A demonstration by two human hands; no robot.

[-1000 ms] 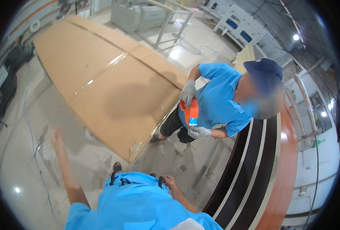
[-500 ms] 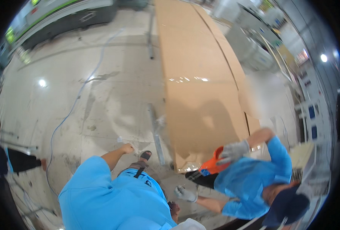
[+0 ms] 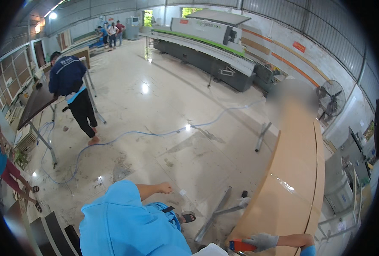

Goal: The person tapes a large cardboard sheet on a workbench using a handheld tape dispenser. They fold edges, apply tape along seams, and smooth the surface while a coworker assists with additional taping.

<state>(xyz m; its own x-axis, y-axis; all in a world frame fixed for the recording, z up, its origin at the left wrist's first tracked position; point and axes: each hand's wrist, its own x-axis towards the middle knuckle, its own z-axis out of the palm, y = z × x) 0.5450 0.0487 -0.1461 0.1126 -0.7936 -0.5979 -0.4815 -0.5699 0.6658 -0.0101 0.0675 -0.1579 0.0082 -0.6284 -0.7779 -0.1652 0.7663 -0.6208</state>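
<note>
My left hand (image 3: pixel 165 187) hangs bare beside my blue shirt (image 3: pixel 129 224), above the floor, with its fingers curled in and nothing visible in them. My right hand is not in view. To my right, a long cardboard package (image 3: pixel 268 213) with shiny clear tape across it stretches away from me. At its near end, a co-worker's gloved hand (image 3: pixel 264 242) holds an orange-red tape dispenser (image 3: pixel 242 245) against the cardboard. The rest of that co-worker is mostly cut off by the lower edge.
Metal stand legs (image 3: pixel 215 213) rest beside the package. A blue hose (image 3: pixel 155 134) winds over the tiled floor. Far left, a person in dark clothes (image 3: pixel 72 77) leans over a brown board (image 3: pixel 38 106). A long green-and-grey machine (image 3: pixel 206 47) stands at the back; a fan (image 3: pixel 331 97) is right.
My view has swung left and up, showing more of the hall. The co-worker's tape dispenser has moved onto the package's near end. My left hand stays curled at my side.
</note>
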